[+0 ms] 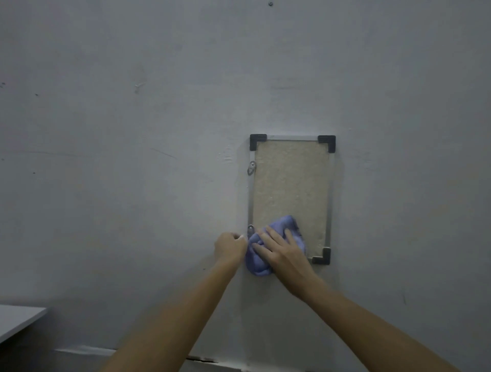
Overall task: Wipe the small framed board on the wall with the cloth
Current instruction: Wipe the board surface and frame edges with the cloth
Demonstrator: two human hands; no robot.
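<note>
A small board [289, 183] with a beige surface, a thin metal frame and black plastic corner caps hangs on the grey wall. A bunched blue cloth [281, 228] covers the board's lower left corner. My right hand [281, 255] lies flat on the cloth, fingers spread, pressing it against the board. My left hand [229, 248] is curled with its fingertips at the left edge of the frame, beside the cloth and the lower metal hanger [250, 230].
A second metal hanger [251, 167] sits on the frame's left side higher up. A white tabletop corner [16, 318] shows at the lower left. A screw [270, 3] is in the wall near the top.
</note>
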